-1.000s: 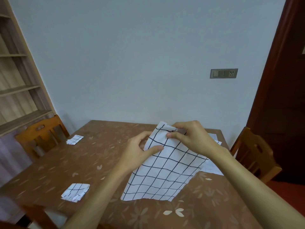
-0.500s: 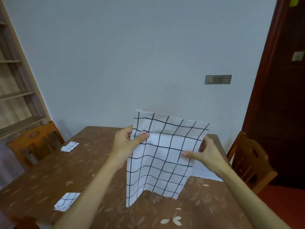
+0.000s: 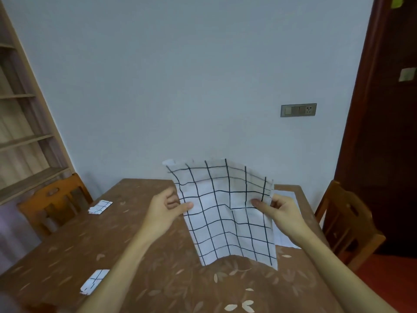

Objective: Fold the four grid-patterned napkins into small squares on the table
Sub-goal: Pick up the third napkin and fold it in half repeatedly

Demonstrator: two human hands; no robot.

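I hold an unfolded white napkin with a black grid (image 3: pixel 228 211) upright above the brown table (image 3: pixel 158 267). My left hand (image 3: pixel 167 211) pinches its left edge and my right hand (image 3: pixel 277 211) pinches its right edge. The cloth sags in the middle and its lower edge hangs just over the tabletop. Two folded grid napkins lie on the table: one at the far left (image 3: pixel 100 206), one near the front left edge (image 3: pixel 94 281). Another flat white napkin (image 3: pixel 286 222) lies behind the held one at the right, mostly hidden.
A wooden chair (image 3: pixel 52 204) stands at the table's left side and another chair (image 3: pixel 347 222) at its right. Wooden shelves (image 3: pixel 20 141) fill the left wall. A dark door (image 3: pixel 388 132) is at the right.
I lifted the napkin off the table and spread it open. My hands moved apart to its two side edges, and the right hand shifted from the top corner to the right edge.
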